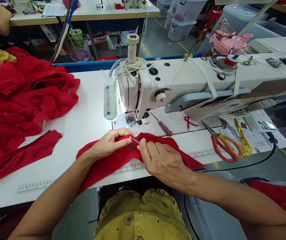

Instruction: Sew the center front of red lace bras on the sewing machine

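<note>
Red fabric lies across the front edge of the sewing table, below the needle area of a white sewing machine. My left hand is closed, pinching a fold of this fabric between thumb and fingers. Close beside it, my right hand is closed around a thin metal tool. Only the tool's shiny front part shows, meeting the fabric at my left fingertips; its exact kind is hidden in my fist.
A heap of red fabric covers the table's left side. Scissors, a yellow tape measure and a dark-handled screwdriver lie to the right. Another person's hand shows at the far table.
</note>
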`<action>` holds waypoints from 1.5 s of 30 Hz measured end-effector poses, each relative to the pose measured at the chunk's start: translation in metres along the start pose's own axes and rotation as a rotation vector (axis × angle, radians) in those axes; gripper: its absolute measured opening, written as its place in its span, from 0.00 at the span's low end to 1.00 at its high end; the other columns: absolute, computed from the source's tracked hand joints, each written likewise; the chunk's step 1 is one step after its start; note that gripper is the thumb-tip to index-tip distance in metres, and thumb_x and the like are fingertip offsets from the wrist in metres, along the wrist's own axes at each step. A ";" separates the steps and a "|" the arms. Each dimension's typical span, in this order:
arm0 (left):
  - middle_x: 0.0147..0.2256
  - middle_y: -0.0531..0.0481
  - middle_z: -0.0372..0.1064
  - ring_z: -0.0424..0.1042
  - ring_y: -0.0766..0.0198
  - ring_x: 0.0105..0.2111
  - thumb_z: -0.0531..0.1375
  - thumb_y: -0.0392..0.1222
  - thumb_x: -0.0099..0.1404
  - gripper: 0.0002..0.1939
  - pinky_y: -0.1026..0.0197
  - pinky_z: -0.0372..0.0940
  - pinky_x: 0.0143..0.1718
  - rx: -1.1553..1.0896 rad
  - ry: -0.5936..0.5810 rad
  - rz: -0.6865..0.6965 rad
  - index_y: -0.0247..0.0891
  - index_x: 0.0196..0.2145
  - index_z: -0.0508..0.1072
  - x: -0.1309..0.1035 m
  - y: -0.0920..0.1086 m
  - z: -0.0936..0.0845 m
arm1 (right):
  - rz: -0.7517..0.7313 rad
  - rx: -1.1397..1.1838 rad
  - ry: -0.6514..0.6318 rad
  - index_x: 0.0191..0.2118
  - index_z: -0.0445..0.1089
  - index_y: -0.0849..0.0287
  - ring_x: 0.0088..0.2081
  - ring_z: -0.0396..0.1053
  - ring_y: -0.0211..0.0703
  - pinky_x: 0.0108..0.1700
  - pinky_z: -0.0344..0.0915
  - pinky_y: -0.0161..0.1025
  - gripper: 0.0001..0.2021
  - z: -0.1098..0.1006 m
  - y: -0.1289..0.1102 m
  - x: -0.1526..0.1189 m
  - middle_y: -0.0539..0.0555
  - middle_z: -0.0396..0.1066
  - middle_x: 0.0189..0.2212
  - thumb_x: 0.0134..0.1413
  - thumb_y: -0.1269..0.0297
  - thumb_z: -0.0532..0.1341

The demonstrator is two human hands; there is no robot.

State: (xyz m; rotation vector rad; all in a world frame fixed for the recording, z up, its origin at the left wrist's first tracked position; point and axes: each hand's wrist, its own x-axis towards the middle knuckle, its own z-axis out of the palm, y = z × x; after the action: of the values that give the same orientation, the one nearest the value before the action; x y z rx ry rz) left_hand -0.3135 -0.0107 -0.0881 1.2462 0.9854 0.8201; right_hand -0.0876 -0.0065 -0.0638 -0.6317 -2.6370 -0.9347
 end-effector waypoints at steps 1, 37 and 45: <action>0.42 0.46 0.67 0.66 0.60 0.43 0.60 0.48 0.70 0.13 0.59 0.61 0.49 0.004 -0.001 -0.002 0.36 0.34 0.75 0.000 0.000 0.000 | 0.011 0.004 0.000 0.46 0.71 0.71 0.24 0.61 0.38 0.28 0.51 0.39 0.10 0.001 0.000 0.000 0.49 0.64 0.22 0.63 0.70 0.61; 0.45 0.44 0.67 0.65 0.54 0.50 0.60 0.49 0.68 0.13 0.54 0.58 0.59 0.161 0.009 0.033 0.38 0.33 0.77 0.001 0.002 0.002 | 0.838 1.655 -0.191 0.23 0.54 0.56 0.26 0.49 0.34 0.28 0.47 0.34 0.12 0.036 -0.005 0.020 0.43 0.49 0.22 0.52 0.68 0.58; 0.43 0.45 0.66 0.65 0.56 0.48 0.60 0.50 0.68 0.14 0.56 0.58 0.57 0.130 0.072 0.029 0.38 0.32 0.76 0.002 0.003 0.004 | 0.874 1.594 -0.168 0.23 0.55 0.57 0.26 0.50 0.34 0.30 0.48 0.35 0.14 0.041 -0.007 0.019 0.43 0.50 0.22 0.55 0.63 0.60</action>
State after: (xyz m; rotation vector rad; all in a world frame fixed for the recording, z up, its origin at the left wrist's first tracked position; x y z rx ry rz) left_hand -0.3090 -0.0100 -0.0850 1.3519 1.0957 0.8391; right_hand -0.1114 0.0207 -0.0909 -1.0881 -1.8872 1.3315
